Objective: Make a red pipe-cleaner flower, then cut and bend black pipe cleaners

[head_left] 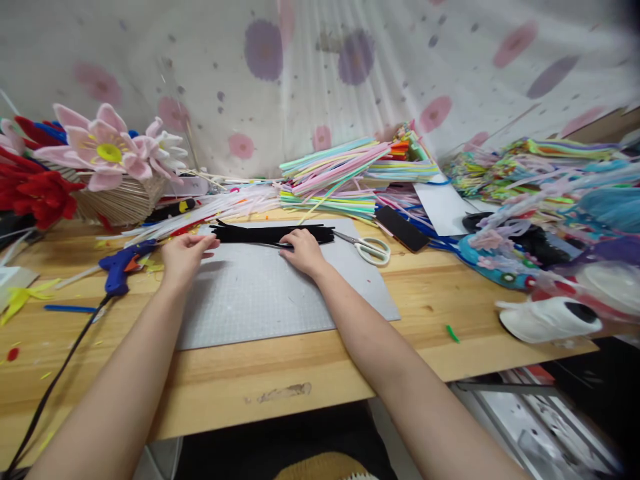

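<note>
A bundle of black pipe cleaners point(245, 233) lies crosswise along the far part of a grey cutting mat point(260, 293). My right hand point(303, 252) is over the right half of the bundle, its fingers curled onto the black stems. At the bundle's left end, my left hand point(187, 257) is closed in a pinch; whatever may be between its fingertips is too small to make out. White-handled scissors point(373, 250) rest at the mat's right edge, with their blades pointing toward the bundle.
Left of the mat lies a blue glue gun point(120, 267) with a black cord. Pink fuzzy flowers point(107, 152) stand behind it. Coloured pipe cleaners point(340, 170) are piled at the back. A black phone point(403, 228) and a white thread spool point(550, 320) lie to the right.
</note>
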`<state>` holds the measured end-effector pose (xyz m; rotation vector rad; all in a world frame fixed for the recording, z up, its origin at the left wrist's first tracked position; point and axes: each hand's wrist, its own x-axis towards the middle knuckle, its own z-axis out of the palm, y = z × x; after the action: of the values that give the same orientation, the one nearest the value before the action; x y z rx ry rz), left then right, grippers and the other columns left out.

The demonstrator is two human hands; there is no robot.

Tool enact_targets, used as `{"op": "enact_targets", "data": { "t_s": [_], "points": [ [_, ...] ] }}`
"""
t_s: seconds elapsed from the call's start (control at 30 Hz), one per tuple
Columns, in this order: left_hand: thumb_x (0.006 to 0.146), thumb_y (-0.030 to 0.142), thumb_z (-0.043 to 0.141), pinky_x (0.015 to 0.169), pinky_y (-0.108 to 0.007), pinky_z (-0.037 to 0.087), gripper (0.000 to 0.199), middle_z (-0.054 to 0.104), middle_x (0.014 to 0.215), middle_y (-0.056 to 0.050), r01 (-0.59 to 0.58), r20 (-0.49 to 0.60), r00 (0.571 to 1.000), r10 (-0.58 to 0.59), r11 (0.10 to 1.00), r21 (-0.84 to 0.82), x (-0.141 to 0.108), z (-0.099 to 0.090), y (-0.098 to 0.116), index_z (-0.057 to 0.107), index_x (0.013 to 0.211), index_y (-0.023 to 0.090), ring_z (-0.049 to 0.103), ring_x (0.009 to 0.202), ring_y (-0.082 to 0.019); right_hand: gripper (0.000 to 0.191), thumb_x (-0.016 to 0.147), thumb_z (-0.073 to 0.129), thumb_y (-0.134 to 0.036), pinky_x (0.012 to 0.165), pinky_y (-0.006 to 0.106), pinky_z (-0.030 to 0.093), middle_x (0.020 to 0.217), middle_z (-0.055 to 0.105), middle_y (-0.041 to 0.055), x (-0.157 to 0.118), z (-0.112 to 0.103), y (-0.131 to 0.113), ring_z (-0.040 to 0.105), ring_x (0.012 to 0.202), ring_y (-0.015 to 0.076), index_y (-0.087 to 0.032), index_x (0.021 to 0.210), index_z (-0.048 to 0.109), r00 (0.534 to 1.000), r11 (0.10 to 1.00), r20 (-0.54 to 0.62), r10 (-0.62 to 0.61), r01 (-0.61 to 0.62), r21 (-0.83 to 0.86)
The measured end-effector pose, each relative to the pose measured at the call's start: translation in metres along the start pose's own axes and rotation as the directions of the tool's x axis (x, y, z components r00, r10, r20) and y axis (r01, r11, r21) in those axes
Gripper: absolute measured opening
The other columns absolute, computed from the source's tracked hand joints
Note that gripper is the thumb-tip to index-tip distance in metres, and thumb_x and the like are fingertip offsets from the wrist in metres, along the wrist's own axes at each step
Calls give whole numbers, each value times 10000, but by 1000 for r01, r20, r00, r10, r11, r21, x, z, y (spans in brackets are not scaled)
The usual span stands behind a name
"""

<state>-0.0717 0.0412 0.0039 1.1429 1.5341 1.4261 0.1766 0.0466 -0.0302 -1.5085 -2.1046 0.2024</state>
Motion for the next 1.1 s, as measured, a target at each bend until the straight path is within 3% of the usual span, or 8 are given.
{"op": "enact_targets", "data": {
  "t_s": [0.23,0.37,0.53,0.67,0.73,0.83,0.93,1.1],
  "points": [
    [808,238,542,633,-262,474,131,650,747,-10,-24,-100,993,54,960,280,-7,-36,-10,628,787,141,599,687,-131,153,858,492,-176,826,317,365,975,638,77,8,2,1,501,937,206,-171,894,641,999,999,39,10,-9,-35],
    [722,410,654,610,-294,438,263,627,677,-13,10,-200,973,118,839,543,-13,-43,-10,595,722,153,588,662,-175,138,853,466,-161,735,278,365,900,654,45,15,-7,4,530,854,174,-183,896,595,996,996,83,-11,4,84],
    [631,359,744,776,-329,473,458,634,1094,-88,-184,-187,919,346,799,572,-11,-44,-14,533,992,173,612,902,-199,109,818,480,-185,657,245,356,722,630,-10,37,-34,3,534,689,131,-183,854,583,999,965,40,-4,-7,261],
    [892,395,353,854,-454,435,380,629,690,-87,-67,-166,948,272,680,730,-12,-39,-11,596,718,160,611,806,-258,124,794,506,-217,646,235,359,661,612,-11,56,-62,-3,508,646,111,-149,821,606,999,915,-2,42,-38,401],
    [881,344,361,906,-487,395,346,636,796,-147,-141,-135,922,363,638,757,-15,-32,-9,611,789,123,587,923,-301,112,771,539,-215,609,223,348,640,613,-6,58,-74,-6,480,601,92,-136,780,618,990,873,104,90,-129,470],
    [753,382,592,1011,-482,309,514,490,1240,-248,-416,3,806,593,563,714,-24,-17,-7,509,1146,61,408,1220,-343,104,748,584,-225,478,195,262,616,605,-11,48,-83,-11,375,485,51,-134,778,624,935,750,344,85,-288,595],
    [729,445,625,1049,-465,264,644,368,1386,-199,-606,195,739,645,509,612,-37,4,-5,433,1259,133,304,1307,-324,123,722,636,-238,403,179,165,601,587,-17,33,-85,-16,314,432,26,-129,775,616,883,576,470,-14,-377,725],
    [885,344,356,782,-332,435,293,610,931,-80,-506,367,859,357,701,502,-53,32,-3,601,922,187,565,899,-215,124,720,647,-163,353,136,125,602,581,-33,19,-81,-20,303,405,7,-130,835,610,902,187,432,15,-427,885]
  ]
}}
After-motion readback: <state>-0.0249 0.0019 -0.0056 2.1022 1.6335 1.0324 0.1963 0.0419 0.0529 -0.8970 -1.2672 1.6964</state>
